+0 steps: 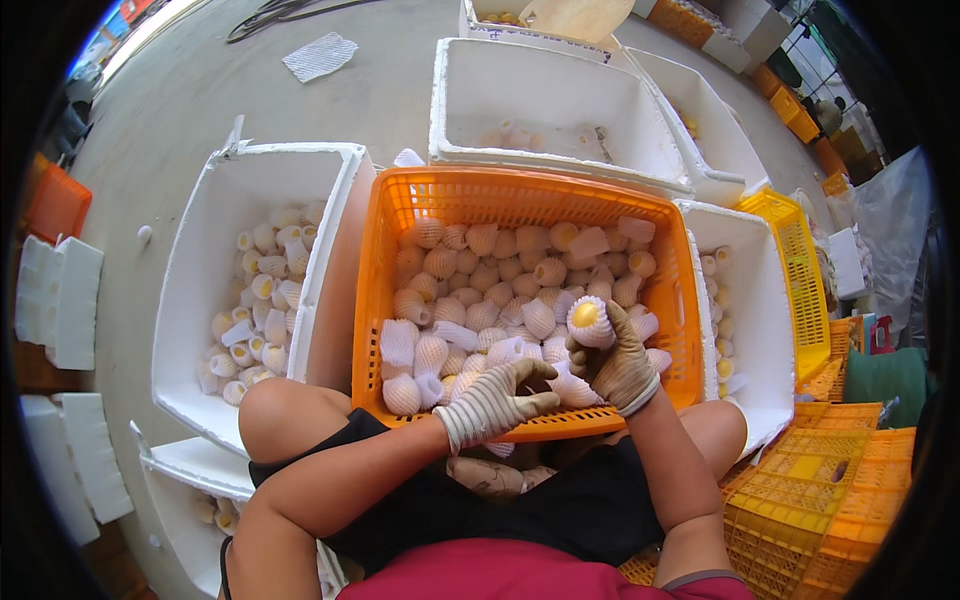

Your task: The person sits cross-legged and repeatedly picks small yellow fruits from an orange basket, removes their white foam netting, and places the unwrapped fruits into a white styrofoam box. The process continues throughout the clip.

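Note:
My right hand (617, 368), in a worn, stained glove, grips a yellow fruit (587, 316) wrapped in a white foam net sleeve. The fruit's bare yellow end faces up out of the net. Just left of it, my left hand (500, 402), gloved with a striped cuff, hovers over the near edge of the crate with its thumb and fingers apart and nothing visible between them. Both hands are above an orange plastic crate (690, 345), which holds many fruits in foam nets (482, 314). A few loose foam sleeves (397, 345) lie among them.
On the left stands a white foam box (190, 290) with netted fruits inside. More foam boxes stand beyond the crate (560, 95) and at its right (765, 330). Yellow-orange crates (800, 480) are at the lower right. A foam sheet (320, 57) lies on the floor.

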Motion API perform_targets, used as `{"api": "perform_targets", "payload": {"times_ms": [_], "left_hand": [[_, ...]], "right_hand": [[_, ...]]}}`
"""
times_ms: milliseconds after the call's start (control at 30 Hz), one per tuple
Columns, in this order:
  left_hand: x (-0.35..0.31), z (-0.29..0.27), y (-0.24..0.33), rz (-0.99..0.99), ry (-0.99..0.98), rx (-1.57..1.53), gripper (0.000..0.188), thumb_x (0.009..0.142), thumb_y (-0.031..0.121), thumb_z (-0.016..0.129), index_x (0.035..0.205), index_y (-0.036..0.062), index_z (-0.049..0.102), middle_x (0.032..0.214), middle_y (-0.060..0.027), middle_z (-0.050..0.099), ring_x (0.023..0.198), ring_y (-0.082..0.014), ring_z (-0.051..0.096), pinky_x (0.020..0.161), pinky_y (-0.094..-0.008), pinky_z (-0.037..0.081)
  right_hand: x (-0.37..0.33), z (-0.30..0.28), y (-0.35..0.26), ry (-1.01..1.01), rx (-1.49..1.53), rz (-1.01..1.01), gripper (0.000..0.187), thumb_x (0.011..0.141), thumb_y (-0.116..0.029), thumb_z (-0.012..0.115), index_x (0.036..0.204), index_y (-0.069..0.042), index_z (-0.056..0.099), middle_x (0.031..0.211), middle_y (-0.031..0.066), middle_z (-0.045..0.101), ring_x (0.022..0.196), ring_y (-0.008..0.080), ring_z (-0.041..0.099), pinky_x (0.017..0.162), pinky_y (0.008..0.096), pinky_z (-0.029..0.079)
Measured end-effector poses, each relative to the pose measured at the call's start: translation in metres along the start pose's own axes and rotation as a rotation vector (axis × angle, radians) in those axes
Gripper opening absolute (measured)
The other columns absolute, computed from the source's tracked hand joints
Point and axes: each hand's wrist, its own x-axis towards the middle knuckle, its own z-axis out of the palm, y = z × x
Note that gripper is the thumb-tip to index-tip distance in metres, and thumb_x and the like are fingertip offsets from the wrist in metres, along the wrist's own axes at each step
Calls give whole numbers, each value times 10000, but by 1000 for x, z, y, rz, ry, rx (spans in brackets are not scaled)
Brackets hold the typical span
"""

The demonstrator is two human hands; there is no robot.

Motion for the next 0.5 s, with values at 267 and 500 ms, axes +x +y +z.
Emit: {"api": "perform_targets", "payload": {"times_ms": [267,500], "left_hand": [[9,-31,56,-57,159,-82,397,927,235,667,1219,23,502,960,-66,608,722,-101,613,641,-227,527],[12,-28,27,-58,6,-274,500,899,190,699,1312,89,435,979,-82,591,669,-99,588,545,-221,496]], "right_hand": [[10,6,27,-145,-141,67,530,874,-535,645,1136,-77,591,997,65,655,836,168,638,657,277,530],[13,20,33,-188,-887,-100,631,925,-576,553,1211,-14,547,1070,100,624,963,127,595,810,249,489]]}}
